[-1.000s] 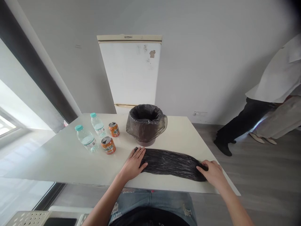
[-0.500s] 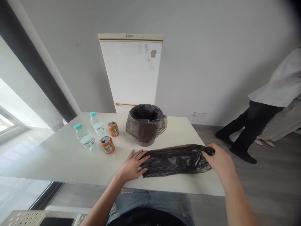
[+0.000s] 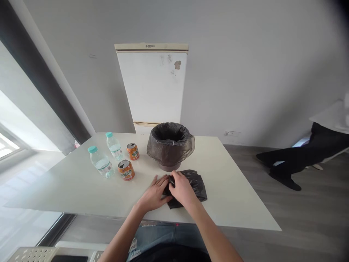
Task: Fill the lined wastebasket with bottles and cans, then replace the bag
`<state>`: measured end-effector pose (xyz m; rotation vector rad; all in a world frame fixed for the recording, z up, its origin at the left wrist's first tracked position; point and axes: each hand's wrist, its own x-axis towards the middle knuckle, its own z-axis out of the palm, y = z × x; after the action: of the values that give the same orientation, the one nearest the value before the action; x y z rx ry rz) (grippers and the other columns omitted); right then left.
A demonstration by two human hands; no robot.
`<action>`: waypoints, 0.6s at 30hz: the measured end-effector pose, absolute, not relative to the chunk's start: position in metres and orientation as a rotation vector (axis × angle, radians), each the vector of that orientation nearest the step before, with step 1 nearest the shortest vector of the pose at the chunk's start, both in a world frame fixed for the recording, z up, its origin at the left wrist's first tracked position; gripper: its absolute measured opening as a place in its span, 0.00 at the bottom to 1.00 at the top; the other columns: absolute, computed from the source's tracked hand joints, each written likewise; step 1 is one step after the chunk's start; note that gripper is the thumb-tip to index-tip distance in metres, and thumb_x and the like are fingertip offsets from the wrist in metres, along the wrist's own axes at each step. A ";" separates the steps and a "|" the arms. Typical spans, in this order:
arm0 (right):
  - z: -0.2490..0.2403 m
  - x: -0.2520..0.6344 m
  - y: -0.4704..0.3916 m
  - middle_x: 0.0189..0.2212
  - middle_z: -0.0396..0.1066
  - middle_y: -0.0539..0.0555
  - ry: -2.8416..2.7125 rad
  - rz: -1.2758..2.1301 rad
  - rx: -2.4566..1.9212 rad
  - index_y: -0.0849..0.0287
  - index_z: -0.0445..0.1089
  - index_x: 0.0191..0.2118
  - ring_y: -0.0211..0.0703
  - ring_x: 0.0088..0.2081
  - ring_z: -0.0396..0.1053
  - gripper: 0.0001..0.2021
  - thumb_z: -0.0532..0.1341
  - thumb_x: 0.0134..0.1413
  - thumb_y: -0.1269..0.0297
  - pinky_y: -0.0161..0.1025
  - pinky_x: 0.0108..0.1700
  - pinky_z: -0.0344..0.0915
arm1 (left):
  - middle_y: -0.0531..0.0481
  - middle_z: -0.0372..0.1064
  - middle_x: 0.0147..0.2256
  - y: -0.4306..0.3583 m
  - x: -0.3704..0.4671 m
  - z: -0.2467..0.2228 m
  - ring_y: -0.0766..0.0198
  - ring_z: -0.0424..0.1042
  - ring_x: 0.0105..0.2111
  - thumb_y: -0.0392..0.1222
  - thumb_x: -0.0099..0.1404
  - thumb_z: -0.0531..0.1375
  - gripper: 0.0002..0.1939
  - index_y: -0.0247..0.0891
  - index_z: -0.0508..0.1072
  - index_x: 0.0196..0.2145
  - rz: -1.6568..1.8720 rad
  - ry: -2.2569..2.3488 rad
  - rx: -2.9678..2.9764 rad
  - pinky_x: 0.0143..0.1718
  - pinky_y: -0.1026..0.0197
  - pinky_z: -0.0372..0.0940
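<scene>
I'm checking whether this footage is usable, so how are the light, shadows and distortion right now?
In the head view, the window at far left is washed out; a soft shadow darkens the wall beside the fridge; in the head view's lower middle, the black bag shows small highlights; at the head view's right, the co-worker's legs look stretched, and its top corner goes dark.

One cam, worn on the person's head, looks fwd & down. It's up high but nr enough to see the L hand (image 3: 155,194) & R hand (image 3: 182,187) well, just below mid-view. Own arms (image 3: 129,229) come up to them from the bottom edge. Past the hands it sees over the table (image 3: 234,196) to the fridge (image 3: 152,87) & wall (image 3: 234,65). It's v. wide: floor (image 3: 308,218) shows R of the hands too.
</scene>
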<state>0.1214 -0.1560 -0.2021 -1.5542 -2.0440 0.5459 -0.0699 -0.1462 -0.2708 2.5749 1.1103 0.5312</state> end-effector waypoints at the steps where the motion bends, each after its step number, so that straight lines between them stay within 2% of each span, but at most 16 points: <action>1: -0.207 0.119 -0.157 0.48 0.72 0.59 -2.080 0.569 -1.505 0.57 0.70 0.50 0.51 0.52 0.72 0.16 0.61 0.55 0.76 0.43 0.55 0.68 | 0.36 0.60 0.69 -0.145 -0.071 -0.272 0.46 0.61 0.69 0.44 0.68 0.63 0.39 0.41 0.53 0.72 0.574 1.108 2.538 0.73 0.32 0.45; 4: -0.214 0.119 -0.162 0.52 0.72 0.62 -2.163 0.581 -1.443 0.60 0.68 0.57 0.56 0.57 0.68 0.23 0.61 0.55 0.75 0.48 0.61 0.66 | 0.32 0.58 0.69 -0.145 -0.073 -0.273 0.45 0.61 0.69 0.38 0.64 0.63 0.46 0.39 0.45 0.73 0.737 1.108 2.429 0.72 0.34 0.49; 6: -0.215 0.122 -0.167 0.50 0.73 0.63 -2.250 0.590 -1.416 0.61 0.71 0.55 0.57 0.56 0.68 0.19 0.61 0.57 0.73 0.50 0.61 0.66 | 0.32 0.53 0.71 -0.147 -0.074 -0.269 0.45 0.55 0.72 0.33 0.61 0.61 0.47 0.39 0.44 0.73 0.803 1.079 2.404 0.71 0.36 0.52; 9: -0.211 0.129 -0.173 0.51 0.73 0.63 -2.397 0.619 -1.325 0.61 0.75 0.48 0.57 0.55 0.69 0.13 0.60 0.57 0.72 0.50 0.61 0.67 | 0.39 0.47 0.74 -0.149 -0.075 -0.260 0.48 0.47 0.74 0.26 0.54 0.56 0.45 0.41 0.53 0.69 0.782 1.026 2.452 0.73 0.38 0.50; 11: -0.206 0.136 -0.178 0.53 0.73 0.61 -2.411 0.663 -1.269 0.59 0.76 0.50 0.53 0.55 0.71 0.15 0.59 0.59 0.72 0.46 0.59 0.69 | 0.44 0.51 0.73 -0.149 -0.075 -0.256 0.50 0.47 0.74 0.24 0.51 0.54 0.42 0.42 0.63 0.64 0.755 1.032 2.479 0.74 0.40 0.49; 14: -0.196 0.154 -0.180 0.54 0.75 0.57 -2.313 0.613 -1.279 0.53 0.74 0.58 0.47 0.53 0.74 0.20 0.53 0.66 0.72 0.43 0.58 0.70 | 0.47 0.62 0.68 -0.149 -0.072 -0.256 0.51 0.53 0.72 0.23 0.51 0.53 0.37 0.43 0.70 0.58 0.699 1.070 2.507 0.73 0.41 0.52; 16: -0.194 0.168 -0.177 0.60 0.72 0.56 -2.295 0.473 -1.308 0.52 0.72 0.62 0.48 0.60 0.70 0.22 0.50 0.70 0.70 0.46 0.63 0.66 | 0.48 0.66 0.66 -0.148 -0.071 -0.258 0.50 0.57 0.71 0.24 0.52 0.54 0.34 0.44 0.74 0.55 0.657 1.089 2.542 0.72 0.40 0.52; 18: -0.200 0.180 -0.173 0.70 0.61 0.55 -2.372 0.363 -1.321 0.50 0.67 0.68 0.52 0.70 0.59 0.23 0.49 0.74 0.64 0.54 0.70 0.59 | 0.48 0.66 0.65 -0.148 -0.069 -0.260 0.49 0.57 0.70 0.23 0.52 0.54 0.33 0.44 0.76 0.53 0.641 1.100 2.571 0.72 0.39 0.51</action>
<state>0.1802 -0.1725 -0.2004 -1.3212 -2.3718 0.3632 -0.0695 -0.1482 -0.2600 2.5710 1.0996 0.6411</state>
